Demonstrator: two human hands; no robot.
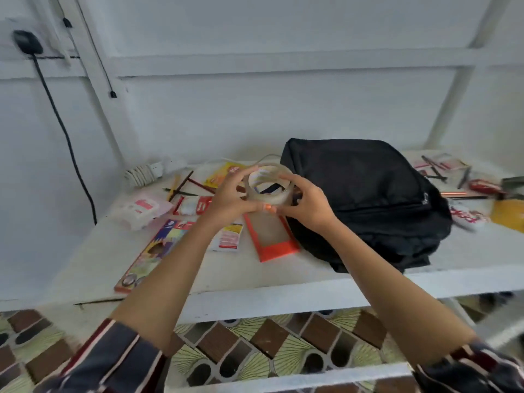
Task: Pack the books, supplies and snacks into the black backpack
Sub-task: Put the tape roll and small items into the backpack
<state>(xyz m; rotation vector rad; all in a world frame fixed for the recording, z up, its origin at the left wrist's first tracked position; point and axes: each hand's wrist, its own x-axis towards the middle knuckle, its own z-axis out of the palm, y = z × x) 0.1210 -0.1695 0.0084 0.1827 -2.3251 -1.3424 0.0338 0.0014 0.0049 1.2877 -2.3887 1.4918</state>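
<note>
i hold a roll of clear brownish packing tape (268, 185) up in the middle of the frame, above the white painted surface (283, 268). my left hand (226, 200) curls round its left side, fingertips on the top rim. my right hand (309, 206) clamps the right side, fingers wrapped under and round it. so both hands are closed on the one roll, and neither is free.

the black fabric backpack (365, 199) lies on its side just right of centre, touching nothing i hold, its near edge just beside my right hand. i see a zip line across it but no open mouth from here, and i judge that to be the snag. the roll cannot go in until there is an opening.

to do this well, i would pass the roll fully to one hand, probably the left. then the right can find the zip pull and spread the mouth wide. i would lay the roll flat inside, low down, so it does not roll about or crush softer things.

plenty waits on the surface. a flat orange-framed box (279, 248) lies below my hands, a long colourful cardboard pencil box (147, 256) at lower left, and a pink and white soft packet (141, 209) at left. i should lift clear of these when i move.
</note>
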